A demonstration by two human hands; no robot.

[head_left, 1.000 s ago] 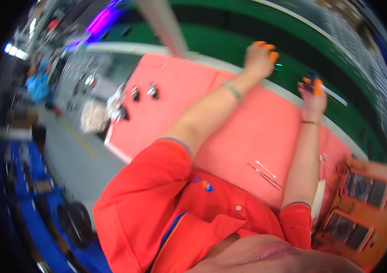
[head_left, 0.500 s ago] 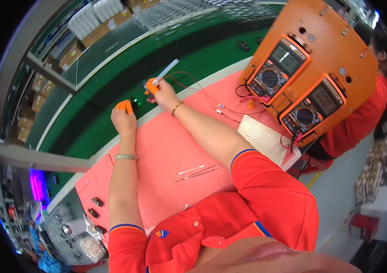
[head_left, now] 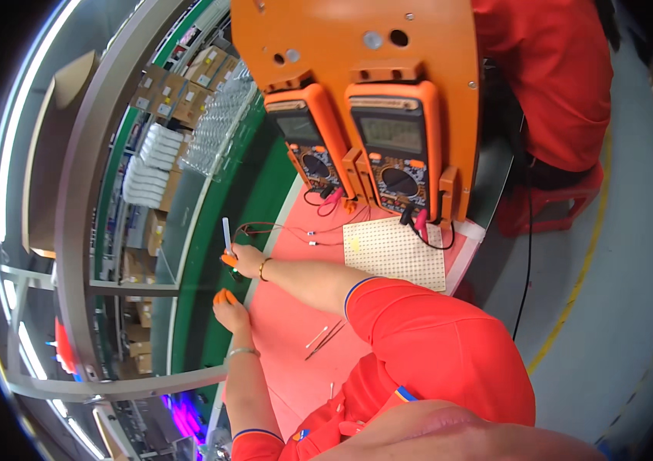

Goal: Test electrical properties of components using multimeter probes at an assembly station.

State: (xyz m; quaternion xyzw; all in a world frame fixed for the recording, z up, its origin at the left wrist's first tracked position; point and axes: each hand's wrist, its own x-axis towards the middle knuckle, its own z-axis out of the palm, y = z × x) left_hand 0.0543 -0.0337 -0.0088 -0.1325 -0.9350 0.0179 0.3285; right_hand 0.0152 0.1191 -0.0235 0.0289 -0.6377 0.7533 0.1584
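right hand grips white stick; left hand closure unclear; multimeters, perforated board beyond.

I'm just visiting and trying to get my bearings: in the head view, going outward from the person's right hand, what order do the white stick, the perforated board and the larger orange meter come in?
From the right hand:
1. White stick, gripped in that hand, poking up from it.
2. Perforated board, flat on the pink mat to the hand's right.
3. Larger orange meter, mounted on the orange panel above the board.
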